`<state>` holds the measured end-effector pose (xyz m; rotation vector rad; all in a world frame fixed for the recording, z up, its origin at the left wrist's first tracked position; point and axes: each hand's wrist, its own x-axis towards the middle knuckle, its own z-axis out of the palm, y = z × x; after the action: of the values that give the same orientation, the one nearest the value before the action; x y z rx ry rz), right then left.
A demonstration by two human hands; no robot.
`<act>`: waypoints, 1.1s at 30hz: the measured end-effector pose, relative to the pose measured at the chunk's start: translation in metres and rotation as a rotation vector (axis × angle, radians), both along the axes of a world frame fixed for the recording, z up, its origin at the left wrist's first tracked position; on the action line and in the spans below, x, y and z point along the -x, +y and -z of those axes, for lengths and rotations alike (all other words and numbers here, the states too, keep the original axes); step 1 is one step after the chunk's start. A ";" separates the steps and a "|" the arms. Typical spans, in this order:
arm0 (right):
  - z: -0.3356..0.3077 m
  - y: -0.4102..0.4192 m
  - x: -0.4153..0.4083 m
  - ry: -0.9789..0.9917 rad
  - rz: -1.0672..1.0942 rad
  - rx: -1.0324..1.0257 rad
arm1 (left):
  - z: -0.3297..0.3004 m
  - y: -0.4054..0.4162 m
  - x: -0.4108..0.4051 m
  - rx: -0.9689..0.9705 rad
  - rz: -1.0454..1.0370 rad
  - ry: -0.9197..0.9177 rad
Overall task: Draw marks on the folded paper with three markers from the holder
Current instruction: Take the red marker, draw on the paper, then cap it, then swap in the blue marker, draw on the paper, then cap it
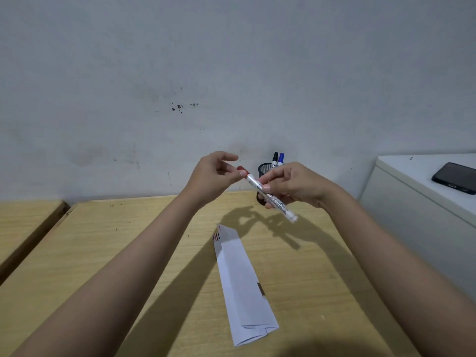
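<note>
My right hand (291, 185) holds a white-barrelled red marker (273, 198) by its middle, raised above the table. My left hand (216, 176) pinches the marker's red cap (243, 170) at the upper end. Whether the cap is on or off the tip is hidden by my fingers. The folded white paper (242, 282) lies flat on the wooden table (128, 253) below my hands, with red marks (215, 237) near its far end. Behind my right hand stands a black mesh holder (265, 169) with a black marker (275, 158) and a blue marker (281, 159) upright in it.
A white cabinet (412, 202) stands to the right of the table with a black phone (456, 177) on top. A second wooden table (23, 222) sits at the left with a gap between. A grey wall is close behind.
</note>
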<state>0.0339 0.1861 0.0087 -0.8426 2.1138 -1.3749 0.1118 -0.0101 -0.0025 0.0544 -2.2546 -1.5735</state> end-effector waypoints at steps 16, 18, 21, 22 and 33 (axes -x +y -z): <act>-0.006 -0.013 0.084 0.504 0.705 0.160 | 0.028 0.039 0.092 0.403 -0.152 -0.147; 0.000 -0.018 0.088 0.560 0.673 0.068 | 0.033 0.043 0.103 0.458 -0.186 -0.162; 0.010 -0.021 0.094 0.557 0.611 -0.066 | 0.038 0.045 0.108 0.477 -0.235 -0.187; 0.014 -0.020 0.097 0.545 0.597 -0.105 | 0.039 0.046 0.110 0.474 -0.246 -0.192; 0.029 -0.012 0.118 0.378 0.539 -0.371 | 0.050 0.042 0.122 0.292 -0.268 -0.211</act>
<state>-0.0844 0.1737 -0.0201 -0.4139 2.9267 -1.0436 -0.0099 0.0322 -0.0523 0.4410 -2.4915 -1.1359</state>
